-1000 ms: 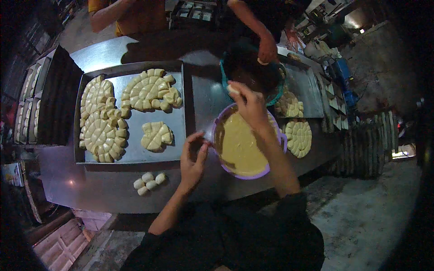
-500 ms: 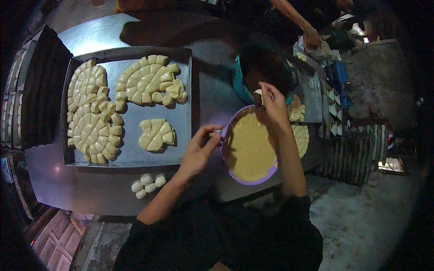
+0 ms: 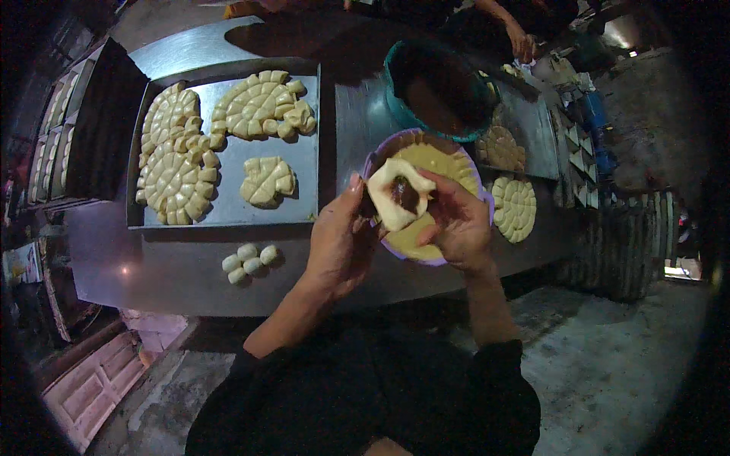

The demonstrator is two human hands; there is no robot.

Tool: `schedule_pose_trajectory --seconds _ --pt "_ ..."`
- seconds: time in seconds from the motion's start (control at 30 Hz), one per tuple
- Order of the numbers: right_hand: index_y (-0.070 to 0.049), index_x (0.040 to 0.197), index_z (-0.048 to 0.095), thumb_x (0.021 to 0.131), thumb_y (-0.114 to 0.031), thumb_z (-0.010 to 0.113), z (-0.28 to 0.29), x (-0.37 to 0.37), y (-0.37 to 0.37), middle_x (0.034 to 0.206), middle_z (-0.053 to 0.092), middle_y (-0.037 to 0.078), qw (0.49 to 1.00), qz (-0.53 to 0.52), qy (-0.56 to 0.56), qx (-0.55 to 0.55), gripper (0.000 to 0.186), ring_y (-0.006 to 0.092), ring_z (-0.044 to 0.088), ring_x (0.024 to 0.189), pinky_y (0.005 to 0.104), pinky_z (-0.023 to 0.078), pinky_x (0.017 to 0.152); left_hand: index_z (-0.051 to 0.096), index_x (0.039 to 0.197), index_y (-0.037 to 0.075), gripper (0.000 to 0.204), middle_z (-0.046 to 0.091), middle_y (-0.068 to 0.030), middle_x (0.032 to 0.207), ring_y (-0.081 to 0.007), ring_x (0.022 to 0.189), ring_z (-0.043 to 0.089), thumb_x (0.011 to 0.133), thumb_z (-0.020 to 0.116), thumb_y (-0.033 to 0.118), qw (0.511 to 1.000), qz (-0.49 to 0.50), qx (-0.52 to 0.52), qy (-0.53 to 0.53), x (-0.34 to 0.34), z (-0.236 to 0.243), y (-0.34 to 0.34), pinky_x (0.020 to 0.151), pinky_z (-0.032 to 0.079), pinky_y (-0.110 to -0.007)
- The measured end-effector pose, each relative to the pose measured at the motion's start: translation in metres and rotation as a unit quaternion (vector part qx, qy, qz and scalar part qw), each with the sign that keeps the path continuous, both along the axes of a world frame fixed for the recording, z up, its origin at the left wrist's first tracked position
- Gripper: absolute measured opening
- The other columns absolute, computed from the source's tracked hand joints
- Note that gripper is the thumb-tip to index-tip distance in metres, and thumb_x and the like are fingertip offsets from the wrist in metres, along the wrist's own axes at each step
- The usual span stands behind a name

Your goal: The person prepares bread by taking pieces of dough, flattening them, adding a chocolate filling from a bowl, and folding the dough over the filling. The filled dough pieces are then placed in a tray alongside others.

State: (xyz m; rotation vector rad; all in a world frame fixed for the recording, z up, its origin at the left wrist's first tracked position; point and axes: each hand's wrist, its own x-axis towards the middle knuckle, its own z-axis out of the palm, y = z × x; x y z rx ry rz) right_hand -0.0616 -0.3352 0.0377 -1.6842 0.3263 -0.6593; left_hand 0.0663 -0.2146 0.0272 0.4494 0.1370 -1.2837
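A flattened piece of pale dough (image 3: 389, 216) with dark filling in its middle is held up between my two hands, over the purple bowl. My left hand (image 3: 338, 239) grips its left edge, thumb uppermost. My right hand (image 3: 462, 228) has its fingers closed on the right edge. Beneath, the purple bowl (image 3: 432, 262) holds a yellow mass, partly hidden by the dough and my hands. Just beyond stands a teal basin (image 3: 392, 95) with dark contents. Several small white dough balls (image 3: 251, 261) lie on the table left of my left forearm.
At left, a metal tray (image 3: 300, 186) bears dough pieces set in rounds (image 3: 176, 187). A second tray (image 3: 538, 140) and another dough round (image 3: 514, 209) lie at right. Racks (image 3: 91, 114) stand far left. Another person's hand (image 3: 522, 43) works across the table.
My left hand has left the bowl's rim, and my right hand has come back from beside the teal basin. Both now hold the filled dough over the bowl. The view has shifted.
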Motion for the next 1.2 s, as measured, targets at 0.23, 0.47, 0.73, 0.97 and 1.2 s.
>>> schedule_pose_trajectory --seconds 0.23,0.47,0.73,0.97,1.2 --pt "-0.005 0.117 0.065 0.077 0.006 0.071 0.032 -0.054 0.026 0.124 0.059 0.016 0.961 -0.046 0.018 -0.271 0.042 0.0306 0.063 0.109 0.0345 0.054 0.093 0.058 0.131 0.002 0.048 0.044 -0.0090 0.144 -0.0184 0.131 0.044 0.086 0.072 0.006 0.926 0.025 -0.020 -0.377 -0.059 0.017 0.028 0.109 0.036 -0.033" --pt "-0.003 0.108 0.065 0.075 0.001 0.073 0.041 -0.107 0.048 0.119 0.062 0.012 0.933 0.041 -0.031 -0.355 0.034 0.0297 0.062 0.109 0.0370 0.052 0.094 0.063 0.123 -0.003 0.038 0.059 -0.0121 0.128 -0.0162 0.117 0.055 0.096 0.063 0.023 0.917 0.092 0.035 -0.386 -0.115 0.020 0.052 0.098 0.044 -0.029" --pt "-0.004 0.098 0.066 0.077 -0.001 0.074 0.065 -0.137 0.076 0.106 0.067 0.008 0.914 0.108 -0.067 -0.386 0.022 0.0235 0.064 0.094 0.0331 0.053 0.079 0.071 0.107 -0.003 0.026 0.073 -0.0066 0.095 -0.0101 0.086 0.065 0.098 0.058 0.018 0.841 -0.019 0.117 -0.528 -0.140 0.040 0.097 0.077 0.052 -0.026" --pt "-0.008 0.092 0.067 0.078 -0.009 0.076 0.072 -0.146 0.081 0.092 0.064 0.008 0.930 0.173 -0.063 -0.319 0.017 0.0190 0.059 0.078 0.0309 0.048 0.070 0.072 0.105 -0.002 0.021 0.072 -0.0132 0.104 -0.0152 0.096 0.067 0.090 0.069 0.013 0.826 0.139 0.060 -0.544 -0.174 0.041 0.127 0.083 0.053 -0.028" --pt "-0.009 0.102 0.066 0.073 -0.003 0.078 0.074 -0.135 0.085 0.093 0.059 0.007 0.960 0.238 -0.065 -0.130 0.032 0.0212 0.057 0.087 0.0319 0.047 0.074 0.071 0.109 -0.002 0.025 0.071 -0.0131 0.107 -0.0156 0.099 0.066 0.090 0.069 0.015 0.837 0.141 0.010 -0.529 -0.173 0.029 0.143 0.086 0.053 -0.029"
